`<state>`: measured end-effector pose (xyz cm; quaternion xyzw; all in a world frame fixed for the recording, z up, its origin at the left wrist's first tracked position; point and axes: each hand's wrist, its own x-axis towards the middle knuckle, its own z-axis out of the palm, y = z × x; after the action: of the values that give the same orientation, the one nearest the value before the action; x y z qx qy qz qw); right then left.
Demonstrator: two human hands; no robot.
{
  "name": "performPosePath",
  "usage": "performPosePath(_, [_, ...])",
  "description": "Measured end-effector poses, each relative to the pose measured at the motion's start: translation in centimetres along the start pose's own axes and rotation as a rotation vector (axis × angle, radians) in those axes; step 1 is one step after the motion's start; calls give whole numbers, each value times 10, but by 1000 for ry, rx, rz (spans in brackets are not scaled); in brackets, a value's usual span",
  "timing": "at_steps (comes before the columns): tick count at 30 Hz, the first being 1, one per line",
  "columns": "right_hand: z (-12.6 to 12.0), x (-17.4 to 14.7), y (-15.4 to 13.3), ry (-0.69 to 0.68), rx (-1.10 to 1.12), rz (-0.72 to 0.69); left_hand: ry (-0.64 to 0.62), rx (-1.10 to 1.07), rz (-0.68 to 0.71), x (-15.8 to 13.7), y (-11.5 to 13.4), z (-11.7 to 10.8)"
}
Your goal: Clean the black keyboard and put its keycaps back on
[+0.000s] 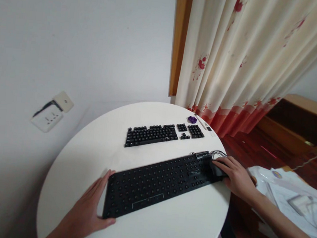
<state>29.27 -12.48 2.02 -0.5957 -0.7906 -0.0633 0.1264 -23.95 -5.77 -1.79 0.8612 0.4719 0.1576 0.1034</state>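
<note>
A black keyboard base (152, 184) with its keycaps off lies slanted across the round white table (81, 160). My left hand (90, 204) grips its left end, fingers at the far corner and thumb at the near one. At the opposite end, my right hand (238, 177) is closed around a dark, blocky object (217, 169) held against the number-pad side; its kind is not clear. A coiled black cable (218, 154) lies just behind that object. Farther back, loose black keycaps (151, 135) are laid out in keyboard order, with number-pad keycaps (195, 131) at their right.
A crumpled purple item (192, 119) and a slim white tool (201, 121) lie near the table's far right edge. Beyond are a curtain (224, 73) and a wooden cabinet (311, 107). Papers and a white bag (265, 178) sit low at right. A wall socket (47, 119) is at left.
</note>
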Motion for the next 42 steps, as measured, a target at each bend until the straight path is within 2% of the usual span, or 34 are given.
performPosePath(4, [1, 15, -30, -49, 36, -95, 0, 4, 4, 0, 1, -1])
performPosePath(6, [3, 18, -36, -90, 35, -122, -6, 5, 4, 0, 2, -1])
performPosePath(8, [5, 16, -31, -96, 23, -104, -10, 2, 3, 0, 2, -2])
performPosePath(15, [7, -13, 17, -30, -52, 53, -3, -17, -8, 0, 1, -1])
performPosePath(18, [3, -14, 8, -2, -47, 70, -9, -23, -5, 0, 1, -1])
performPosePath(24, [5, 10, -33, -71, 18, -47, -19, -24, -19, 0, 3, -2])
performPosePath(26, [8, 13, -31, -81, 8, -47, -23, -33, -20, 0, 4, -2])
performPosePath(30, [10, 5, -5, -59, -44, 13, -36, -63, -42, -3, 10, -4])
performPosePath(33, [5, 9, 2, 0, -107, 70, -43, -94, -57, -5, 14, -7])
performPosePath(35, [1, 23, -15, 54, -109, 66, -48, -107, -70, -6, 16, -8])
performPosePath(37, [-4, 44, -52, 87, -53, -1, -51, -116, -73, -7, 16, -9])
performPosePath(42, [0, 100, -189, -75, 169, -376, -48, -128, -70, -9, 16, -8])
